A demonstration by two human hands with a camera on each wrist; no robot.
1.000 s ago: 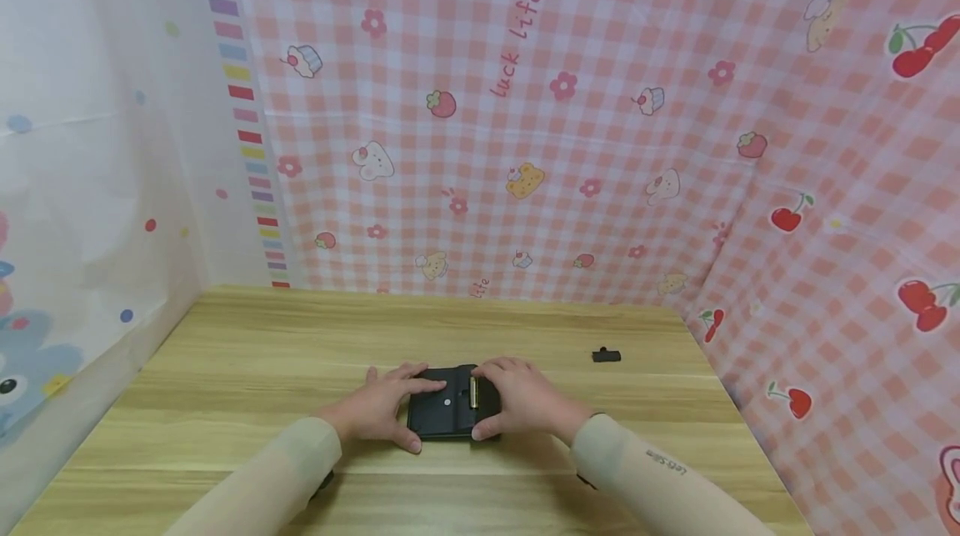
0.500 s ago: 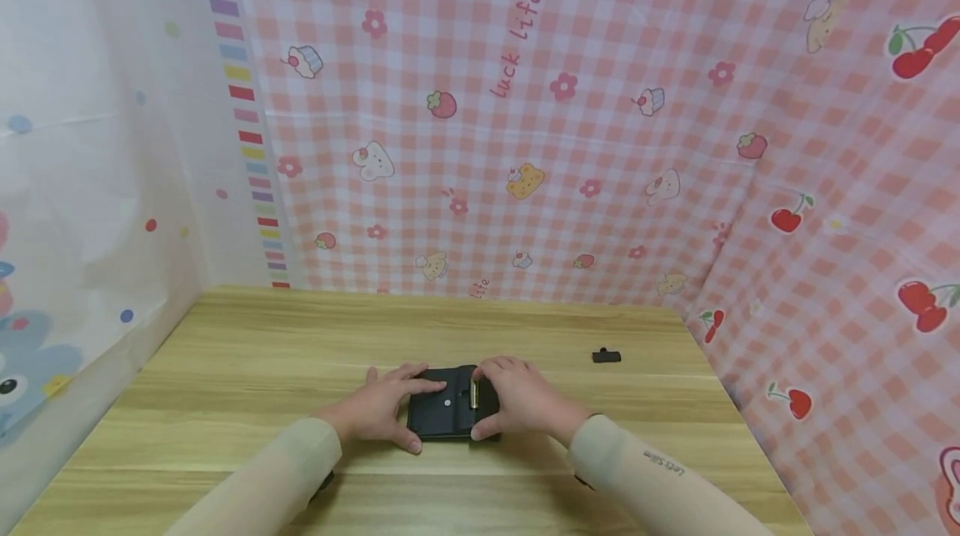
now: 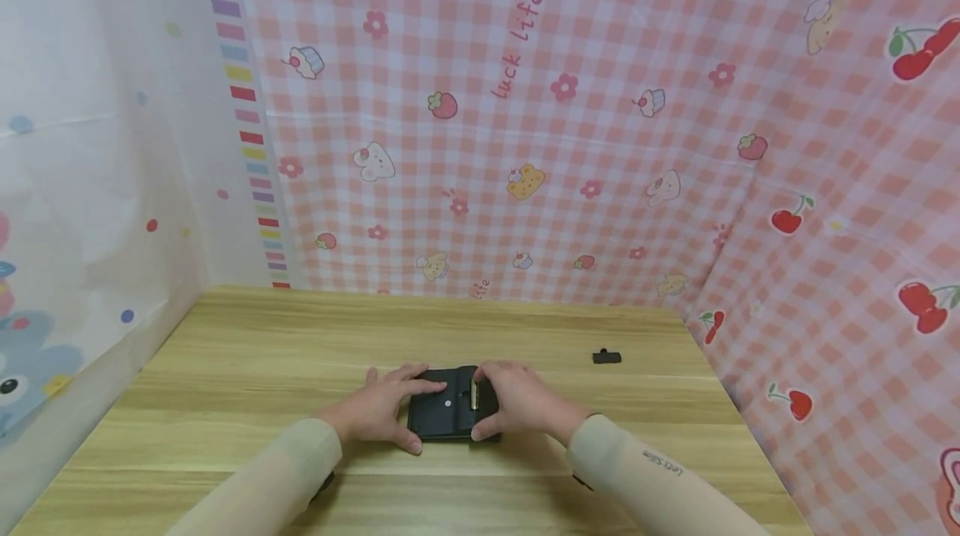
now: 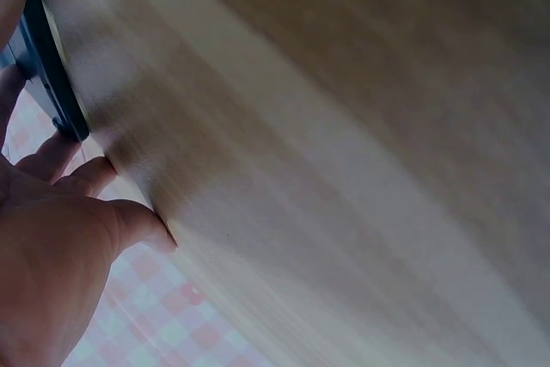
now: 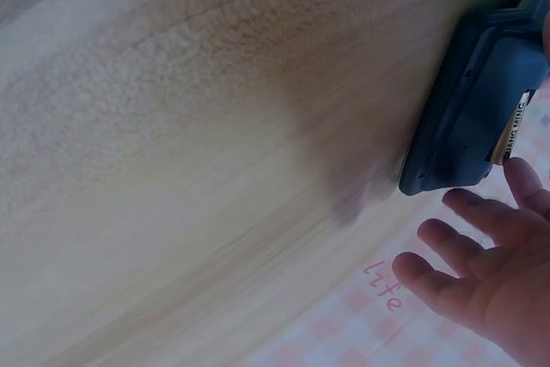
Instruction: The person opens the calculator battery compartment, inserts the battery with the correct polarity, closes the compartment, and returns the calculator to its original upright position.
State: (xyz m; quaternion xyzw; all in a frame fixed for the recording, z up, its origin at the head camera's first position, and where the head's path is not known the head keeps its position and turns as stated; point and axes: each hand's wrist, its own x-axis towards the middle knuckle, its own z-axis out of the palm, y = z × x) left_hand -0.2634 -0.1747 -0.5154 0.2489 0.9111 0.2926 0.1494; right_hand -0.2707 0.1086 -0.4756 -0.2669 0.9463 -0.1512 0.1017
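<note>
A flat black device (image 3: pixel 432 418) lies on the table with a battery slot facing up near its right side. One slim battery (image 3: pixel 474 394), gold and black, sits in that slot; lettering shows on it in the right wrist view. My left hand (image 3: pixel 375 411) holds the device's left part, thumb at the near edge, index finger laid across the top. Over the right end, my right hand (image 3: pixel 528 403) spans the device, its thumb at the near edge and index fingertip at the battery's far end. The other right fingers (image 5: pixel 430 281) extend past the device in the right wrist view.
A small black cover-like piece with a tab (image 3: pixel 607 357) lies farther back to the right on the wooden table (image 3: pixel 300 336). Pink checked cloth (image 3: pixel 487 144) rises behind the table and along its right side, white cloth (image 3: pixel 90 169) on the left.
Almost nothing differs. The right hand has shifted very slightly at the device's right end; the left hand, device and battery keep their places.
</note>
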